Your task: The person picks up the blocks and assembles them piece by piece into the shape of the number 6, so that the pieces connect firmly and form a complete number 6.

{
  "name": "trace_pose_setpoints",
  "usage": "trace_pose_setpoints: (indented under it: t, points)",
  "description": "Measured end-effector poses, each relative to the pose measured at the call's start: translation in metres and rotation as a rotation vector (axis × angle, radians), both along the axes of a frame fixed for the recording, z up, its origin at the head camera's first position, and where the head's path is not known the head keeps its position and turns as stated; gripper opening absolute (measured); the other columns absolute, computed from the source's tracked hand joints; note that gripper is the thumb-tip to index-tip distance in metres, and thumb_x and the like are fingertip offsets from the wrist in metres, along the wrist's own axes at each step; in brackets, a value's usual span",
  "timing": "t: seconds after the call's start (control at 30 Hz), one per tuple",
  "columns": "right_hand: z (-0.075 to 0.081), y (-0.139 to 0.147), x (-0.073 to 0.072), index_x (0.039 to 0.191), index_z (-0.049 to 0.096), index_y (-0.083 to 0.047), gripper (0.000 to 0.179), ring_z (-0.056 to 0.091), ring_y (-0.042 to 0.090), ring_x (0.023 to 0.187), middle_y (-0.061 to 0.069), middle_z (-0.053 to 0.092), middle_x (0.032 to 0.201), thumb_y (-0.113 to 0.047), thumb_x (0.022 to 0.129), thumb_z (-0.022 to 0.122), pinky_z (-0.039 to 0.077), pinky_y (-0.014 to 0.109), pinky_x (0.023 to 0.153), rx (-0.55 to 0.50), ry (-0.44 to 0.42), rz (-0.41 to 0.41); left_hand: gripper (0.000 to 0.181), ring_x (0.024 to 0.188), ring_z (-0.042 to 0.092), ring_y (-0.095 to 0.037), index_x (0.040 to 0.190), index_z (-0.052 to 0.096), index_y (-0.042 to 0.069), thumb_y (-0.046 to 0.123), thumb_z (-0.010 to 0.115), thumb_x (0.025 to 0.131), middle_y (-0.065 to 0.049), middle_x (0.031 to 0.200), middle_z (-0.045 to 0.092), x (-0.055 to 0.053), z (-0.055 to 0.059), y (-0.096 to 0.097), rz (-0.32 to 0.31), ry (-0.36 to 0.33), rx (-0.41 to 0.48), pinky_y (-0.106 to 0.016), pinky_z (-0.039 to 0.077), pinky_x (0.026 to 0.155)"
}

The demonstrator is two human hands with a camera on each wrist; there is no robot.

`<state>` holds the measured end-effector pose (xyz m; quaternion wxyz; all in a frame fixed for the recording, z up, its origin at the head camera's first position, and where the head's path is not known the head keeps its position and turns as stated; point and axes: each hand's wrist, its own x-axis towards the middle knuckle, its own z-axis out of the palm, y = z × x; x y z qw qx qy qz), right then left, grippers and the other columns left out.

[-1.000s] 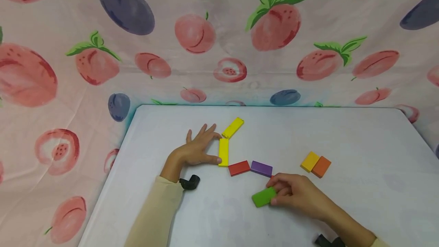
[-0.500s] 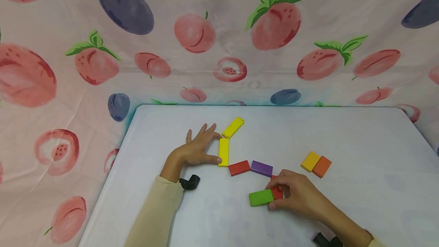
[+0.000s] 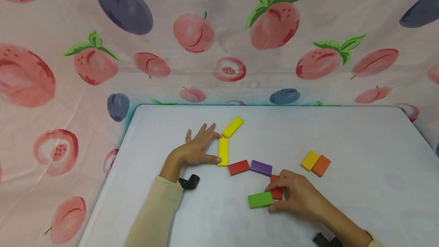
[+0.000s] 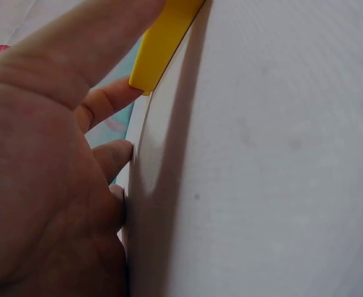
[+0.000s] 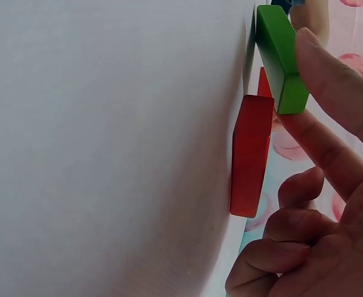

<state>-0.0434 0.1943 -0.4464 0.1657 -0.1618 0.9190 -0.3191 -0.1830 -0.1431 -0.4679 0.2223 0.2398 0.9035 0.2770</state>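
My left hand (image 3: 197, 148) lies with spread fingers on the board, its thumb and index fingertips touching the left side of an upright-lying yellow block (image 3: 224, 151). Between thumb and index finger, my right hand (image 3: 300, 193) pinches a green block (image 3: 260, 200), which also shows in the right wrist view (image 5: 282, 59). The green block's right end overlaps a red block (image 3: 277, 194) that stands out below it in the right wrist view (image 5: 250, 158). A purple block (image 3: 261, 168) and another red block (image 3: 239, 167) continue the bent row leftward to the yellow one.
Above the left hand's block, a second yellow block (image 3: 233, 127) slants up to the right. Farther right, a yellow-orange block (image 3: 310, 161) and an orange block (image 3: 321, 166) lie side by side. Fruit-print cloth (image 3: 151, 83) surrounds the white board (image 3: 370, 140).
The green block has shifted slightly left and turned closer to level in my right hand. More of the red block beside it has come into sight. My left hand stays put.
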Motion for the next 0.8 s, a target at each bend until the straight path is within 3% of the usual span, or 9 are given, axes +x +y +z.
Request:
trace_pose_setpoints:
  t: [0.8]
  points:
    - [-0.0041,-0.002,0.0026,0.098,0.079,-0.038,0.035,0.043,0.003,0.075,-0.01,0.045,0.079,-0.042,0.067,0.094,0.035,0.019,0.059,0.07,0.048,0.08,0.074,0.161,-0.011,-0.025,0.145,0.046,0.03,0.051,0.08,0.083,0.001,0.174,0.004,-0.0004,0.0,0.0013,0.004,-0.002,-0.008,-0.067,-0.02,0.118]
